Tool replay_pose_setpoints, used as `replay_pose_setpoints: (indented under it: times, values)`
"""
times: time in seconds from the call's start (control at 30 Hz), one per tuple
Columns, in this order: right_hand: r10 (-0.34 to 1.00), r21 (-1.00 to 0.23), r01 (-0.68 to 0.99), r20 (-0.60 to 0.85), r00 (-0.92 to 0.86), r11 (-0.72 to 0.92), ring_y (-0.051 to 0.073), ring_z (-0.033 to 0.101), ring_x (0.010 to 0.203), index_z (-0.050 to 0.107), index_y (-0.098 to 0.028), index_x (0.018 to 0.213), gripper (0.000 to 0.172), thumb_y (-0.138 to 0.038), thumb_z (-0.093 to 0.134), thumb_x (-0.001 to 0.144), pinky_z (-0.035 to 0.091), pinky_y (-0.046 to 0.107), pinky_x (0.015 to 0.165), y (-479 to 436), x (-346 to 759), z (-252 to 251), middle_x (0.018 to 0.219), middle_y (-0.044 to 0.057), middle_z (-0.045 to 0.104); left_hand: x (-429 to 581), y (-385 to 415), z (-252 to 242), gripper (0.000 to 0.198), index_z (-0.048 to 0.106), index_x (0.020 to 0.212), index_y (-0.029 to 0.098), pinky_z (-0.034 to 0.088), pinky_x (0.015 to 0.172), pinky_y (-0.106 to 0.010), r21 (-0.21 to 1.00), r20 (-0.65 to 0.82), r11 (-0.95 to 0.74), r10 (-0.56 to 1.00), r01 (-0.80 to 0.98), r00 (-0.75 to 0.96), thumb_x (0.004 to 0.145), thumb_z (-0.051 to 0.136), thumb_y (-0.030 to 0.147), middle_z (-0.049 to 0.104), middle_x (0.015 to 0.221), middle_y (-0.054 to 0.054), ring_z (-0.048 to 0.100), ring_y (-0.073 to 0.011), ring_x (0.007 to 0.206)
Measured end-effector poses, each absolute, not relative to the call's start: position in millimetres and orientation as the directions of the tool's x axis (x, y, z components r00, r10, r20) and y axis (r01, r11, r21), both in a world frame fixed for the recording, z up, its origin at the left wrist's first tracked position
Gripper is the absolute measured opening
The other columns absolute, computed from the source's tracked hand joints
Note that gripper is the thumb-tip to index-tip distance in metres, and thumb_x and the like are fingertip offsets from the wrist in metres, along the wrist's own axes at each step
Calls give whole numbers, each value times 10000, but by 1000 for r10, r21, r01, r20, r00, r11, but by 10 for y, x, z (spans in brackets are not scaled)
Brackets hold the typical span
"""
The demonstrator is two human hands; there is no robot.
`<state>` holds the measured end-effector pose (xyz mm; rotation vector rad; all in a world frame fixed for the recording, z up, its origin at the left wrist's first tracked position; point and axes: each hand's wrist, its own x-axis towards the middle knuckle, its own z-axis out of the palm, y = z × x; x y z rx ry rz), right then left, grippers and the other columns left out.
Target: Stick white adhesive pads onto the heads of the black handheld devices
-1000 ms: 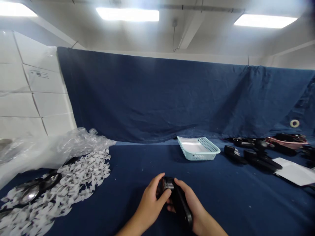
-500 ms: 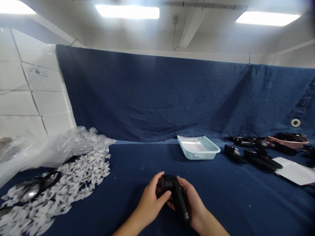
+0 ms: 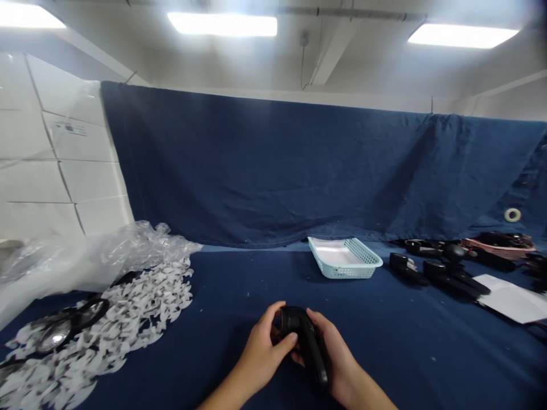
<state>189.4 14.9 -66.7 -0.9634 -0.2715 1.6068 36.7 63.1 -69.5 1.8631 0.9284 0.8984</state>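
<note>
Between my hands, low in the middle of the view, is a black handheld device (image 3: pixel 308 341) with a rounded head and a long handle-like part slanting down to the right. A thin brownish ring shows near its left end. My left hand (image 3: pixel 267 347) grips the rounded head, fingers behind it and thumb across its near side. My right hand (image 3: pixel 335 356) is wrapped along the right side of the long part; some of its fingers are hidden behind the device. The device is held just over the dark blue cloth (image 3: pixel 231 285).
Left lie a heap of small white pieces (image 3: pixel 145 307), black round parts (image 3: pixel 55 333) and clear plastic wrap (image 3: pixel 145 245). A light blue basket (image 3: pixel 348 271) with white sheet inside stands beyond my hands. Right are black devices (image 3: pixel 453 279), white paper (image 3: pixel 515 299) and a pink basket (image 3: pixel 499 247).
The view has tipped very slightly, so everything sits a little lower. Both hands keep their hold on the black device, almost unmoved.
</note>
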Motion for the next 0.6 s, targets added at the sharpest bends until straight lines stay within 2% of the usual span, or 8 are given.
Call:
replay_pose_setpoints:
  times: [0.17, 0.33, 0.47, 0.6]
  values:
    - [892, -650, -703, -449, 47, -290, 175, 665, 611, 673, -80, 969, 382, -434, 544, 905, 565, 300, 626, 169, 1895, -699, 738, 92, 726, 364, 618, -670, 574, 485, 1335, 197, 443, 925, -365, 887, 209, -368, 859, 279, 467, 795, 649, 298, 649, 1173, -99, 611, -250, 998]
    - [891, -660, -695, -450, 62, -285, 175, 671, 614, 671, -81, 982, 376, -427, 544, 907, 568, 291, 609, 152, 1864, -663, 770, 103, 735, 362, 616, -678, 560, 484, 1332, 196, 437, 944, -372, 885, 218, -378, 852, 273, 475, 801, 639, 284, 648, 1185, -103, 610, -255, 1023]
    - [889, -665, -690, -454, 67, -287, 165, 658, 571, 675, -89, 902, 369, -429, 533, 913, 569, 279, 592, 137, 1842, -614, 692, 86, 721, 361, 611, -659, 551, 485, 1324, 202, 444, 930, -371, 886, 213, -376, 851, 272, 481, 800, 639, 280, 663, 1159, -96, 620, -251, 996]
    - [889, -666, -684, -454, 57, -297, 181, 684, 629, 678, -80, 949, 389, -435, 523, 912, 576, 284, 620, 126, 1851, -598, 755, 103, 741, 363, 596, -630, 552, 489, 1318, 196, 444, 923, -361, 887, 207, -371, 852, 276, 481, 794, 643, 278, 666, 1155, -94, 621, -248, 989]
